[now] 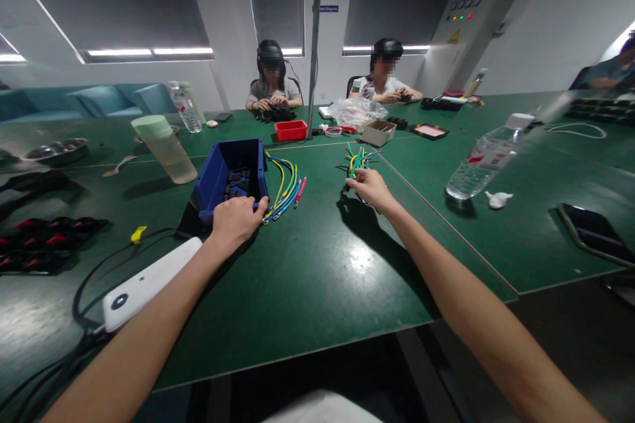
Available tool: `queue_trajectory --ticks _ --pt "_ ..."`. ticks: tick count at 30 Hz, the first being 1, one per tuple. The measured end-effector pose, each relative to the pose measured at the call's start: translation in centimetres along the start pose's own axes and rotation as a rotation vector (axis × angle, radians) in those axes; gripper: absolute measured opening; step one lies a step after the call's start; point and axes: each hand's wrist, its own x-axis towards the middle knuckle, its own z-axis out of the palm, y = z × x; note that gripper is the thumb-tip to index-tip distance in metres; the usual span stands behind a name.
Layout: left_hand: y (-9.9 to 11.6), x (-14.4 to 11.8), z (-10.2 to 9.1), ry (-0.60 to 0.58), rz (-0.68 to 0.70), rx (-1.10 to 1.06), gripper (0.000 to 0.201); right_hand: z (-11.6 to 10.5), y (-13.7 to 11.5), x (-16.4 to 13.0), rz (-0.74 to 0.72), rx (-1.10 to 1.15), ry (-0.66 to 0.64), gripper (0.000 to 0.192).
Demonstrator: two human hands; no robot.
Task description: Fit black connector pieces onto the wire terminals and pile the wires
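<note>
My left hand (237, 221) grips the near rim of a blue plastic parts bin (206, 175), its fingers bent over the edge. Small dark parts (237, 184) lie inside that bin. Just to the right of it, a loose bunch of blue, yellow and green wires (289, 188) with metal end terminals rests on the table beside a short red wire (300, 192). My right hand (372, 190) is closed on a bundle of green and yellow wires (358, 162), whose ends fan out beyond the fingers. A dark end shows below the fingertips.
A tilted-looking cup (166, 152), a white power bank (149, 284) with black cables, and dark parts (47, 241) are at left. Ahead sit a red tray (290, 130) and beige box (378, 133). A water bottle (483, 158) and phone (598, 232) stand right. Two people work opposite.
</note>
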Motion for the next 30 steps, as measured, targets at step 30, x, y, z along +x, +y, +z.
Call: queue_trajectory --ticks 30 --pt "-1.0 0.2 -0.7 -0.035 -0.030 0.004 0.078 -2.4 1.6 0.6 0.253 -0.358 0.005 0.041"
